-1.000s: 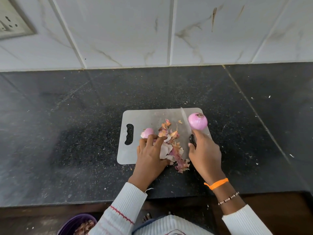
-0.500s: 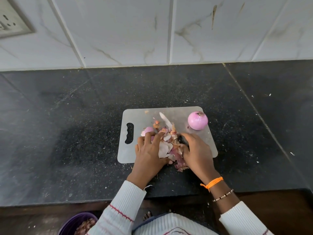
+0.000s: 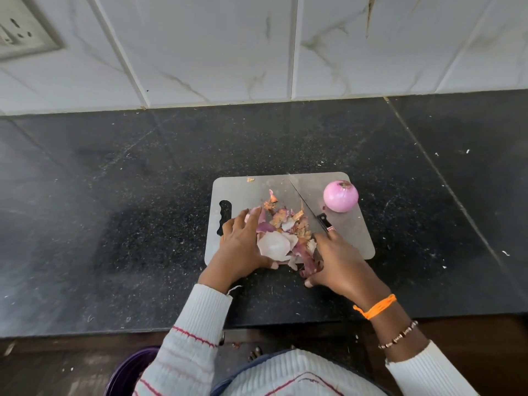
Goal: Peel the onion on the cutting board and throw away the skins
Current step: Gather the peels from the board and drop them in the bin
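A peeled pink onion (image 3: 340, 196) sits alone at the far right corner of the grey cutting board (image 3: 237, 190). A heap of purple, white and brown onion skins (image 3: 285, 232) lies mid-board and spills over its near edge. My left hand (image 3: 243, 247) presses against the heap's left side with fingers extended, a pink piece partly hidden under them. My right hand (image 3: 340, 261) grips the black handle of a knife (image 3: 303, 201) at the heap's right side. The blade lies flat and points toward the board's far edge.
The board lies on a black speckled counter (image 3: 114, 224) backed by white tiles. A purple bin (image 3: 128, 370) with skins in it stands on the floor below the counter edge, at my left. A wall socket (image 3: 17, 32) is at top left.
My right hand with the knife left the onion's side and came left to the heap. Both hands have drawn the skins together toward the board's near edge.
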Demonstrator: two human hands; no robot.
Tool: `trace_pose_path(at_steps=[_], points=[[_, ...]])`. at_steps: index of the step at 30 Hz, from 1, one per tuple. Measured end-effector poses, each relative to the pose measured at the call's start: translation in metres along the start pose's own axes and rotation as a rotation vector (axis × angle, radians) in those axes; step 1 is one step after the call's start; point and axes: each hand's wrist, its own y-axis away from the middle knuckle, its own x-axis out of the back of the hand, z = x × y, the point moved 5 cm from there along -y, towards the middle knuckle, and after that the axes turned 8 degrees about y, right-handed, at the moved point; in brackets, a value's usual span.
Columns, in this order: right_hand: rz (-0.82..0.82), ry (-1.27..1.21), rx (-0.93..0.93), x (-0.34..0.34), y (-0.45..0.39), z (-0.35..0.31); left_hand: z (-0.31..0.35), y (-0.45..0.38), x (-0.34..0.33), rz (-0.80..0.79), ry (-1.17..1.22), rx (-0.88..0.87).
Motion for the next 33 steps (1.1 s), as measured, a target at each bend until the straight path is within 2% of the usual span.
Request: trace_pose_path(at_steps=[8, 15, 20, 22, 26, 33], points=[[0.224, -0.123, 0.07, 0.019, -0.032, -0.015, -0.001, -0.006, 0.004, 0.083, 0.004, -0.016], [0.115, 0.015, 0.103, 0.043, -0.044, -0.011, 0.005, -0.01, 0.014, 0.078, -0.002, -0.035], [-0.005, 0.119, 0.166, 0.033, -0.059, -0.029, 0.018, -0.021, 0.008, -0.016, -0.067, -0.008], [0.016, 0.162, 0.183, 0.026, -0.063, -0.035, 0.023, -0.022, 0.004, -0.015, -0.13, -0.016], [0.072, 0.147, 0.2, 0.02, -0.063, -0.043, 0.028, -0.018, -0.002, 0.086, -0.188, -0.101], [0.161, 0.14, 0.253, 0.017, -0.059, -0.046, 0.024, -0.019, -0.003, 0.244, -0.03, -0.11]])
